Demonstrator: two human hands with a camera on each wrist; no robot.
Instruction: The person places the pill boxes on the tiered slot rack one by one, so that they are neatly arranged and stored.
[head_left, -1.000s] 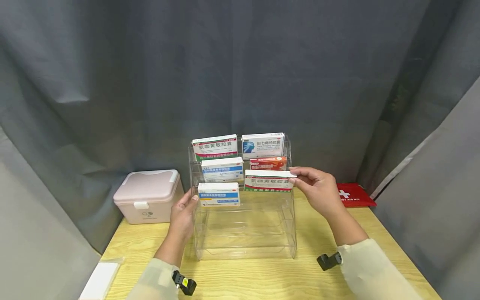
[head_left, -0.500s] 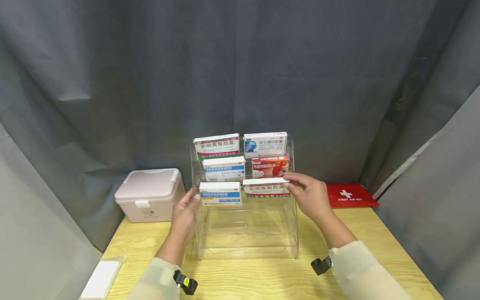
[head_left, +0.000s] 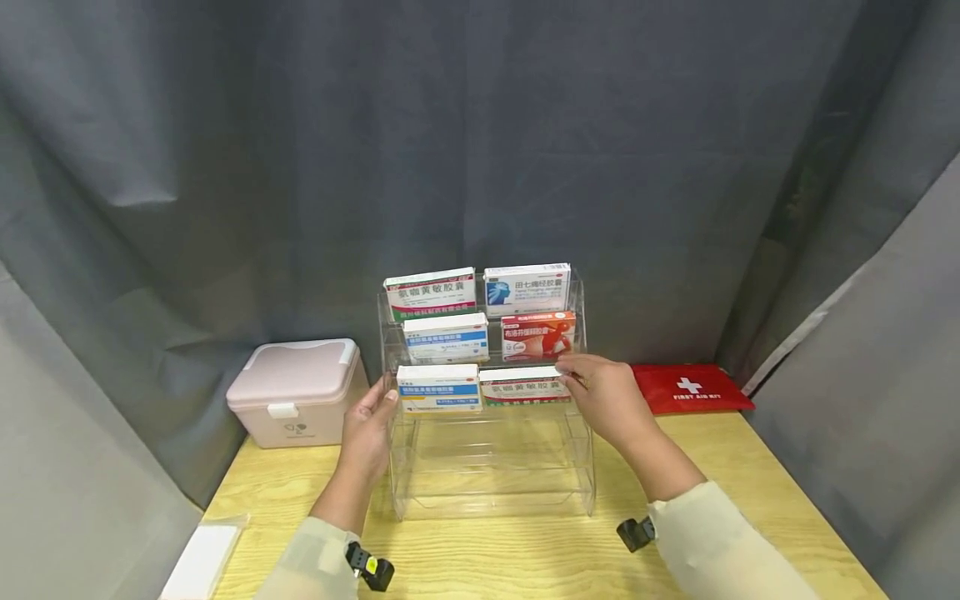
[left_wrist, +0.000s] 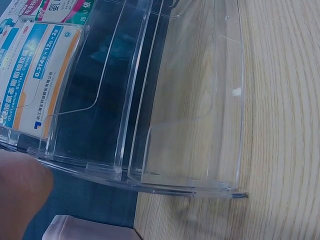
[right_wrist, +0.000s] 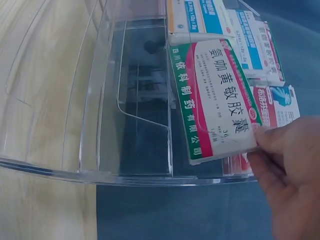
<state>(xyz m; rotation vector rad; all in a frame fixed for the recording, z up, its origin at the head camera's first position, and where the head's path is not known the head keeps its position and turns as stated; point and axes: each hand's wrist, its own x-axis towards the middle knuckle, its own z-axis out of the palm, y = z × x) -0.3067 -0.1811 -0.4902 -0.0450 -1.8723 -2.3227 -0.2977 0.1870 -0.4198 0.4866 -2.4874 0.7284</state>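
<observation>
A clear acrylic tiered rack (head_left: 491, 503) stands on the table, with medicine boxes in its upper tiers. My left hand (head_left: 366, 433) grips the rack's left side edge between thumb and fingers. By its right end, my right hand (head_left: 611, 404) pinches a white, green and red medicine box (head_left: 522, 388). This box sits at the third tier, to the right of a blue-and-white medicine box (head_left: 438, 390). In the right wrist view the held box (right_wrist: 212, 102) is slightly tilted and partly behind the tier's clear front lip. A red medicine box (head_left: 537, 337) is just behind it.
A pink lidded case (head_left: 296, 396) stands left of the rack. The red first aid pouch (head_left: 686, 389) lies to the right, behind my right forearm. At the table's front left is a white flat packet (head_left: 201, 560). Grey curtains close off the back and sides.
My right hand has moved the green-and-red medicine box down and left into the third tier, beside the blue-and-white one. The red box behind is more exposed. My left hand stays on the rack.
</observation>
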